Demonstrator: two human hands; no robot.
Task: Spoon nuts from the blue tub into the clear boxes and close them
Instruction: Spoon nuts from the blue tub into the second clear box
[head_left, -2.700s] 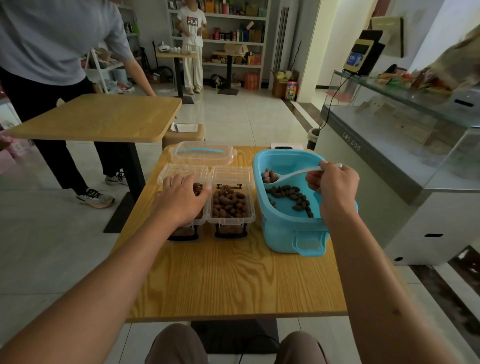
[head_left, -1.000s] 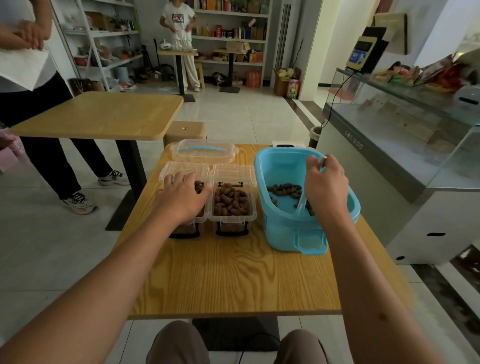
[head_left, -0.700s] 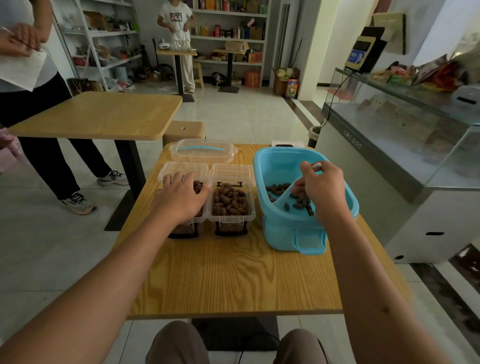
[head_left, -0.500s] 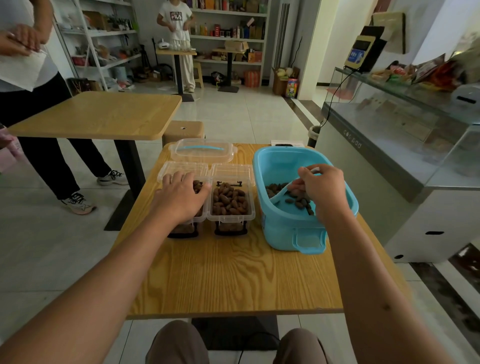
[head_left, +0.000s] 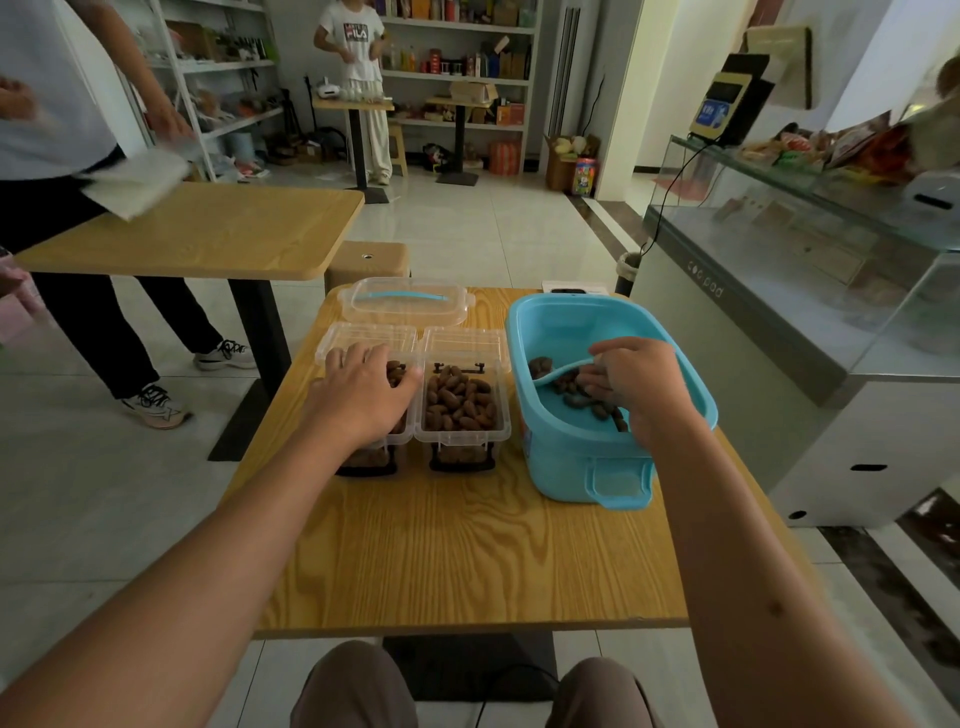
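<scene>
Over the blue tub (head_left: 613, 457) at the right of the wooden surface (head_left: 467, 561), our right hand (head_left: 641, 384) has its grip curled round the handle of a pale spoon (head_left: 558, 370), whose bowl lies low among the brown nuts (head_left: 582, 392) on the tub's floor. Our left hand (head_left: 363, 397) rests palm-down with relaxed, nearly straight fingers on the left clear box (head_left: 371, 441), covering most of its opening; its grip holds nothing. Just beside it the right clear box (head_left: 462, 410) stands open and full of nuts, its lid tipped back. A closed clear box with a blue handle (head_left: 405, 306) sits behind the pair. Compared with half a second ago, the right hand has dipped a little deeper and the spoon has swung flatter toward the tub's left wall; 2.7 seconds ago that spoon was raised with nuts in it. The left hand has not moved. The person at the left now has white paper (head_left: 135, 184) lowered over the neighbouring table (head_left: 208, 234). Readable writing: "FILA" on the white shirt (head_left: 353, 34) of the person by the shelves; the lettering on the glass counter (head_left: 779, 291) at right is too faint to read surely.
</scene>
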